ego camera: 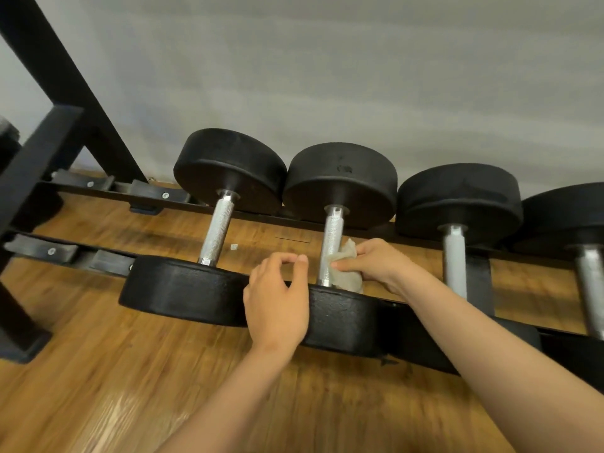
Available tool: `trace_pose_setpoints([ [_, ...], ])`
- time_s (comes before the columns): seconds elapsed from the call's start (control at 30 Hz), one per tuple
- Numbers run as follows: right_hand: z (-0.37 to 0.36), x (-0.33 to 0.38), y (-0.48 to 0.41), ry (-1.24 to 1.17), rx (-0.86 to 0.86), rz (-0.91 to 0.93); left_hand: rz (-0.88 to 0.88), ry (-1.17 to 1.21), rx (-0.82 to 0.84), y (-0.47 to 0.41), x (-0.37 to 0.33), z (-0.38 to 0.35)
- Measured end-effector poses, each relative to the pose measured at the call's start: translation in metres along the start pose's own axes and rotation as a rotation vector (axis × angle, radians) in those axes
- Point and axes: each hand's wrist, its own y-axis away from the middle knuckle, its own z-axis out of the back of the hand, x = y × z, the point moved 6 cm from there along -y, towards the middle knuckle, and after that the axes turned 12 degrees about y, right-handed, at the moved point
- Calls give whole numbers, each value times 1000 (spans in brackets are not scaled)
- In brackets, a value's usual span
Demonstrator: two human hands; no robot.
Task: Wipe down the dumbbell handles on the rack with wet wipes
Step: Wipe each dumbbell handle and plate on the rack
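1. Four dumbbells (217, 228) lie side by side on a low black rack (81, 188), each with a silver handle between two round black weights.
2. The rack stands on a wooden floor (130, 371) in front of a plain grey wall (327, 60).
3. The second dumbbell (340, 181) from the left is the one being cleaned. Its handle (331, 230) runs away from the viewer, between the person's two hands.
4. The right hand (376, 259) reaches in from the right and pinches a crumpled, off-white wipe (348, 250). The wipe is pressed against the right side of that handle, on its lower half, close to the near weight (343, 318).
5. The left hand (277, 299) sits just left of the same handle, over the edge of the near weight. Its fingers are loosely curled and hold nothing. Whether it touches the weight is unclear.
6. The two hands are close together but apart, with the handle between them.
7. The other three dumbbells sit untouched, one to the left and two to the right.
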Motion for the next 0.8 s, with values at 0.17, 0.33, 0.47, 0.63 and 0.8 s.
trace_pose_setpoints([
  [0.17,-20,7,3,153,20,32,3,-8,3,1,-1,0],
  [0.33,-15,-2,9,179,190,-35,3,1,9,1,-2,0],
  [0.47,-15,-4,5,-80,68,-54,20,8,21,1,-2,0],
  [0.63,-16,9,4,20,72,0,10,1,15,1,-3,0],
  [0.8,-18,-2,7,131,193,-29,2,-8,22,-1,-2,-1],
])
